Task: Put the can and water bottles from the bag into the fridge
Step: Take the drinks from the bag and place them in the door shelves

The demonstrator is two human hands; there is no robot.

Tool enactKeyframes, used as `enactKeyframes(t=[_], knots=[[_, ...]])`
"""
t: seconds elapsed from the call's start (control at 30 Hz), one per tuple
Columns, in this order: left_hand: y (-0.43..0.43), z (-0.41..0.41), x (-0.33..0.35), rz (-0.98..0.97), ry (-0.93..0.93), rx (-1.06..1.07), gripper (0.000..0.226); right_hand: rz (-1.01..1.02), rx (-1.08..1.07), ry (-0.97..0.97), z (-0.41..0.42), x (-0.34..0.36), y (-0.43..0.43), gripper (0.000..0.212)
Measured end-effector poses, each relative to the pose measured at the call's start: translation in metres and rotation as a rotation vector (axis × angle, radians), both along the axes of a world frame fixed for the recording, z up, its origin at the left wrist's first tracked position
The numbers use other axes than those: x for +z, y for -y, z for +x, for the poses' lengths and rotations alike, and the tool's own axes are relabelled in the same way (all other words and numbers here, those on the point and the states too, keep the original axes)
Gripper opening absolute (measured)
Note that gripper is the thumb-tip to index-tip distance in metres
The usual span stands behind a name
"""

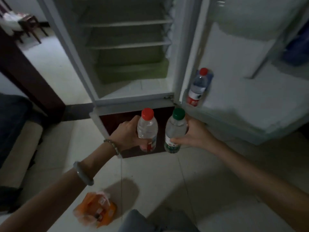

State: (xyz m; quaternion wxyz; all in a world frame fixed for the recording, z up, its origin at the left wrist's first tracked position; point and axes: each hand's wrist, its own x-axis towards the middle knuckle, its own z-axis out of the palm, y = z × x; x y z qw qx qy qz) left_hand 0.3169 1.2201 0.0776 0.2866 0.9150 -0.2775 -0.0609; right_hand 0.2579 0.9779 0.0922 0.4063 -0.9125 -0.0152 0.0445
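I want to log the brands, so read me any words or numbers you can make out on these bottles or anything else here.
Nothing reads clearly.
Green-capped bottle in the right hand: white label, letters blurred.
Red-capped bottle in the left hand: red-and-white label, unreadable.
Bottle in the fridge door: red label, marks too small.
Orange bag on the floor: print blurred.

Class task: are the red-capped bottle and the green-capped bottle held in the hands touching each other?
Apart. The head view shows a dark gap between the red-capped bottle and the green-capped bottle.
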Motion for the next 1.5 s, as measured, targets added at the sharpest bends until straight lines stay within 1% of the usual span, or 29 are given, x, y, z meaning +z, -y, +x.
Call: enactKeyframes(t=[0.13, 0.3, 0.43, 0.53, 0.63, 0.77, 0.87, 1.03, 1.1, 1.2, 1.33, 1.5], knots=[[0.063, 0.020, 0.013, -0.088, -0.017, -0.104, 0.082, 0.012, -0.199, 0.048, -0.014, 0.014, 0.051, 0.063], [0.128, 0.049, 0.033, -0.171, 0.020, -0.249, 0.076, -0.015, -0.378, 0.072, -0.018, 0.038, 0.104, 0.072], [0.175, 0.077, 0.051, -0.185, 0.089, -0.301, 0.067, -0.007, -0.499, 0.122, -0.013, 0.059, 0.134, 0.066], [0.205, 0.097, 0.061, -0.211, 0.105, -0.369, 0.072, -0.010, -0.575, 0.163, -0.001, 0.068, 0.149, 0.065], [0.230, 0.118, 0.060, -0.200, 0.071, -0.422, 0.077, 0.005, -0.630, 0.169, 0.011, 0.069, 0.163, 0.064], [0.256, 0.134, 0.045, -0.237, 0.052, -0.394, 0.063, 0.081, -0.693, 0.119, 0.032, 0.056, 0.175, 0.067], [0.273, 0.136, 0.031, -0.272, 0.032, -0.383, 0.050, 0.095, -0.703, 0.067, 0.045, 0.039, 0.182, 0.069], [0.291, 0.135, -0.003, -0.234, -0.003, -0.313, 0.049, 0.075, -0.710, -0.012, 0.053, 0.016, 0.184, 0.079], [0.294, 0.131, -0.011, -0.247, -0.024, -0.286, 0.051, 0.062, -0.718, -0.057, 0.056, 0.007, 0.184, 0.078], [0.294, 0.127, -0.020, -0.254, -0.087, -0.253, 0.044, 0.039, -0.729, -0.097, 0.059, -0.005, 0.184, 0.074], [0.295, 0.133, -0.036, -0.233, -0.103, -0.204, 0.045, 0.045, -0.748, -0.095, 0.065, -0.014, 0.188, 0.072], [0.298, 0.135, -0.044, -0.281, -0.120, -0.177, 0.041, 0.064, -0.778, -0.052, 0.072, -0.020, 0.193, 0.068]])
